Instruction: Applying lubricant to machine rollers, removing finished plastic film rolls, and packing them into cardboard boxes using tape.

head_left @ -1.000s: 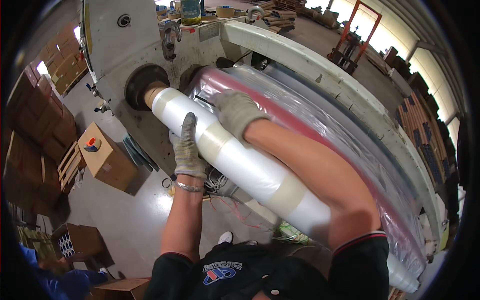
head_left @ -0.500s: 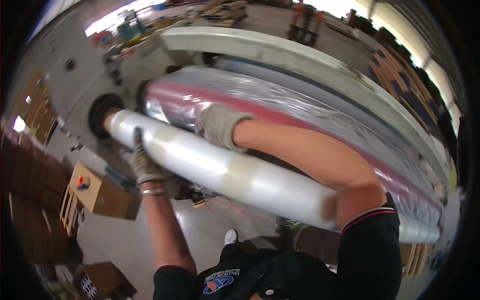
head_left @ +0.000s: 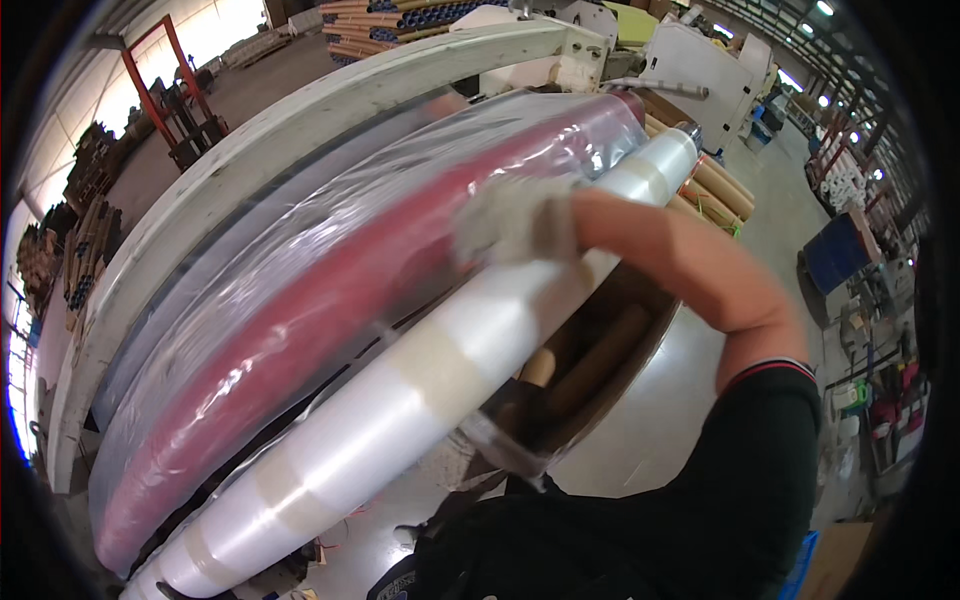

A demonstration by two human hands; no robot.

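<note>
Film roll (head_left: 345,460), white with tan bands, lies along the near edge of the machine frame (head_left: 300,118) beside the red roll (head_left: 300,340), the gloved right hand (head_left: 515,222) blurred over it, grip indeterminable, left hand out of view.

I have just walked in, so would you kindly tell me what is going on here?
A person's gloved right hand, blurred, is over a long white roll with tan bands; whether it touches the roll is unclear. The left hand is out of view. Alongside lies a red roll under clear film, with a pale beam beyond.
</note>
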